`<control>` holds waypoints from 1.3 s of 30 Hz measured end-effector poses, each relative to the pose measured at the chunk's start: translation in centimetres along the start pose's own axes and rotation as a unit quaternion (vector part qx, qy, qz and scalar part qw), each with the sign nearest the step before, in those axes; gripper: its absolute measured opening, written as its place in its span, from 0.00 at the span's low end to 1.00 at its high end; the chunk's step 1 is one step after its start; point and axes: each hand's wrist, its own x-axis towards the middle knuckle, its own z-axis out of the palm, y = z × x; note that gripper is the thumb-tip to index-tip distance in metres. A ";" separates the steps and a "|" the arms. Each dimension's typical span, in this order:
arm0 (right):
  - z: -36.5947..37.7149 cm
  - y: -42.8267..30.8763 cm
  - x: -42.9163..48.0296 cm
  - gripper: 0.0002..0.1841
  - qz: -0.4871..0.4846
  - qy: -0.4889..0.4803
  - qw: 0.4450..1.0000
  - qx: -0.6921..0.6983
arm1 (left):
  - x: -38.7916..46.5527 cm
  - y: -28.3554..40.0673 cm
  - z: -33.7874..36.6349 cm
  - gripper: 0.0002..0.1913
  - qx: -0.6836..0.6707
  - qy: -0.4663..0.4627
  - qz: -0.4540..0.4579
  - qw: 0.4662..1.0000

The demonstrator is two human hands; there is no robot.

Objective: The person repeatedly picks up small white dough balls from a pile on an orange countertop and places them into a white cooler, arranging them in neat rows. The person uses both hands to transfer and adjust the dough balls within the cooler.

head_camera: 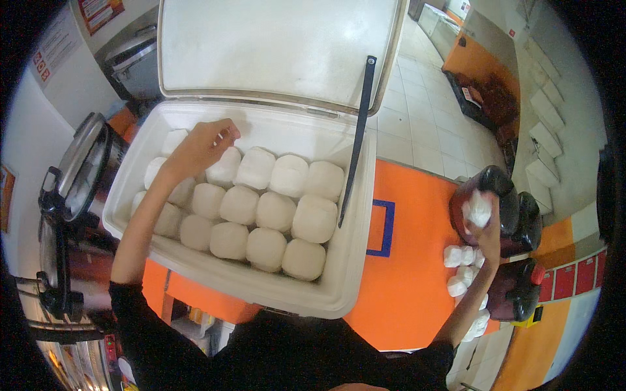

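A white lidded chest (359, 244), its lid (274, 44) raised, stands before me, holding rows of rounded white bundles (315, 218) that look wrapped. Over its back left part hovers my left hand (205, 141), fingers curled, with nothing seen in them. Out to the right, my right hand (484, 225) grips a white bundle (477, 209), blurred, in front of a dark jug. Below that hand, several smaller white bundles (457, 286) lie in a group on the orange counter (411, 273), partly hidden by my forearm.
Large dark plastic jugs (513, 293) line the counter's right edge. A black strap (362, 127) runs from the lid down into the chest's right side. Large lidded metal cookers (83, 171) stand at the left. A tiled floor (411, 107) lies beyond the counter.
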 end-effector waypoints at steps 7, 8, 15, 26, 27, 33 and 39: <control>16.5 -26.3 5.1 0.32 -0.466 -0.385 0.796 -0.034 | -0.2 -7.0 0.0 0.11 0.211 -0.099 -0.037 0.972; 20.0 -27.1 5.2 0.31 -0.494 -0.403 0.765 -0.091 | 0.2 -8.0 -0.2 0.10 0.261 -0.097 -0.028 0.960; 30.5 -23.7 3.7 0.33 -0.498 -0.541 0.632 -0.247 | 0.6 -11.1 0.9 0.11 0.174 -0.305 -0.118 0.929; 17.0 -21.1 5.6 0.30 -0.333 -0.364 0.866 0.076 | -1.7 -0.5 9.2 0.17 -0.031 -0.276 0.020 0.960; 14.0 -18.9 4.5 0.27 -0.296 -0.323 0.892 0.110 | -2.0 -0.9 9.5 0.17 0.000 -0.251 0.030 0.968; 5.4 7.8 -12.5 0.27 0.328 -0.165 0.824 -0.431 | -1.7 -4.2 10.3 0.22 0.059 -0.181 0.057 0.980; 9.7 19.6 -25.0 0.47 0.370 0.038 0.816 -0.443 | -3.1 -4.7 10.3 0.26 0.074 -0.175 0.021 0.982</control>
